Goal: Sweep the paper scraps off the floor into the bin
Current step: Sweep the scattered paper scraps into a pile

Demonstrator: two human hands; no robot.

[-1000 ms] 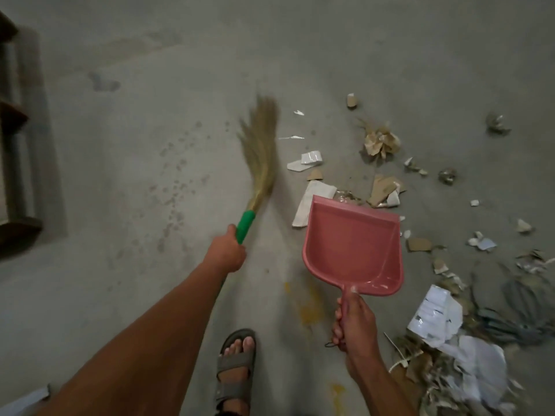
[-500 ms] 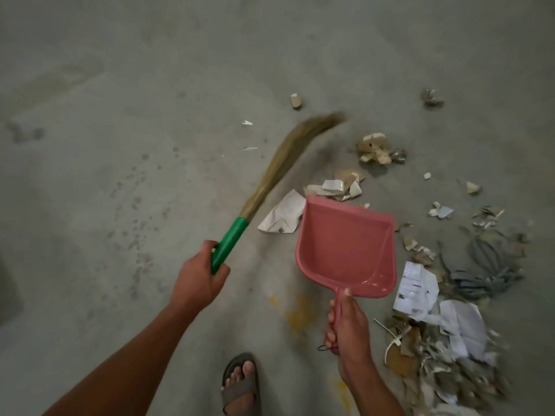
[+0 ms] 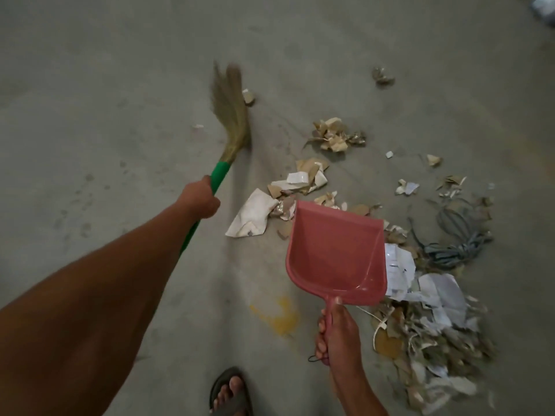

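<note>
Paper scraps point(image 3: 303, 183): torn white and brown bits strewn over the grey floor point(image 3: 90, 115), densest heap lower right. Our left hand point(image 3: 199, 199) grips the green-handled broom point(image 3: 231, 115), bristles blurred. Our right hand point(image 3: 338, 334) is wrapped round the pink dustpan point(image 3: 336, 253) handle, pan beside the scraps.

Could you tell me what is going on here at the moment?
A person is sweeping up torn paper on a concrete floor. The left hand grips the green handle of a grass broom, its blurred bristles out to the left of the scraps. The right hand holds a pink dustpan by its handle; the pan looks empty. Paper scraps lie beyond it, with a bigger pile to its right. No bin is in view.
</note>
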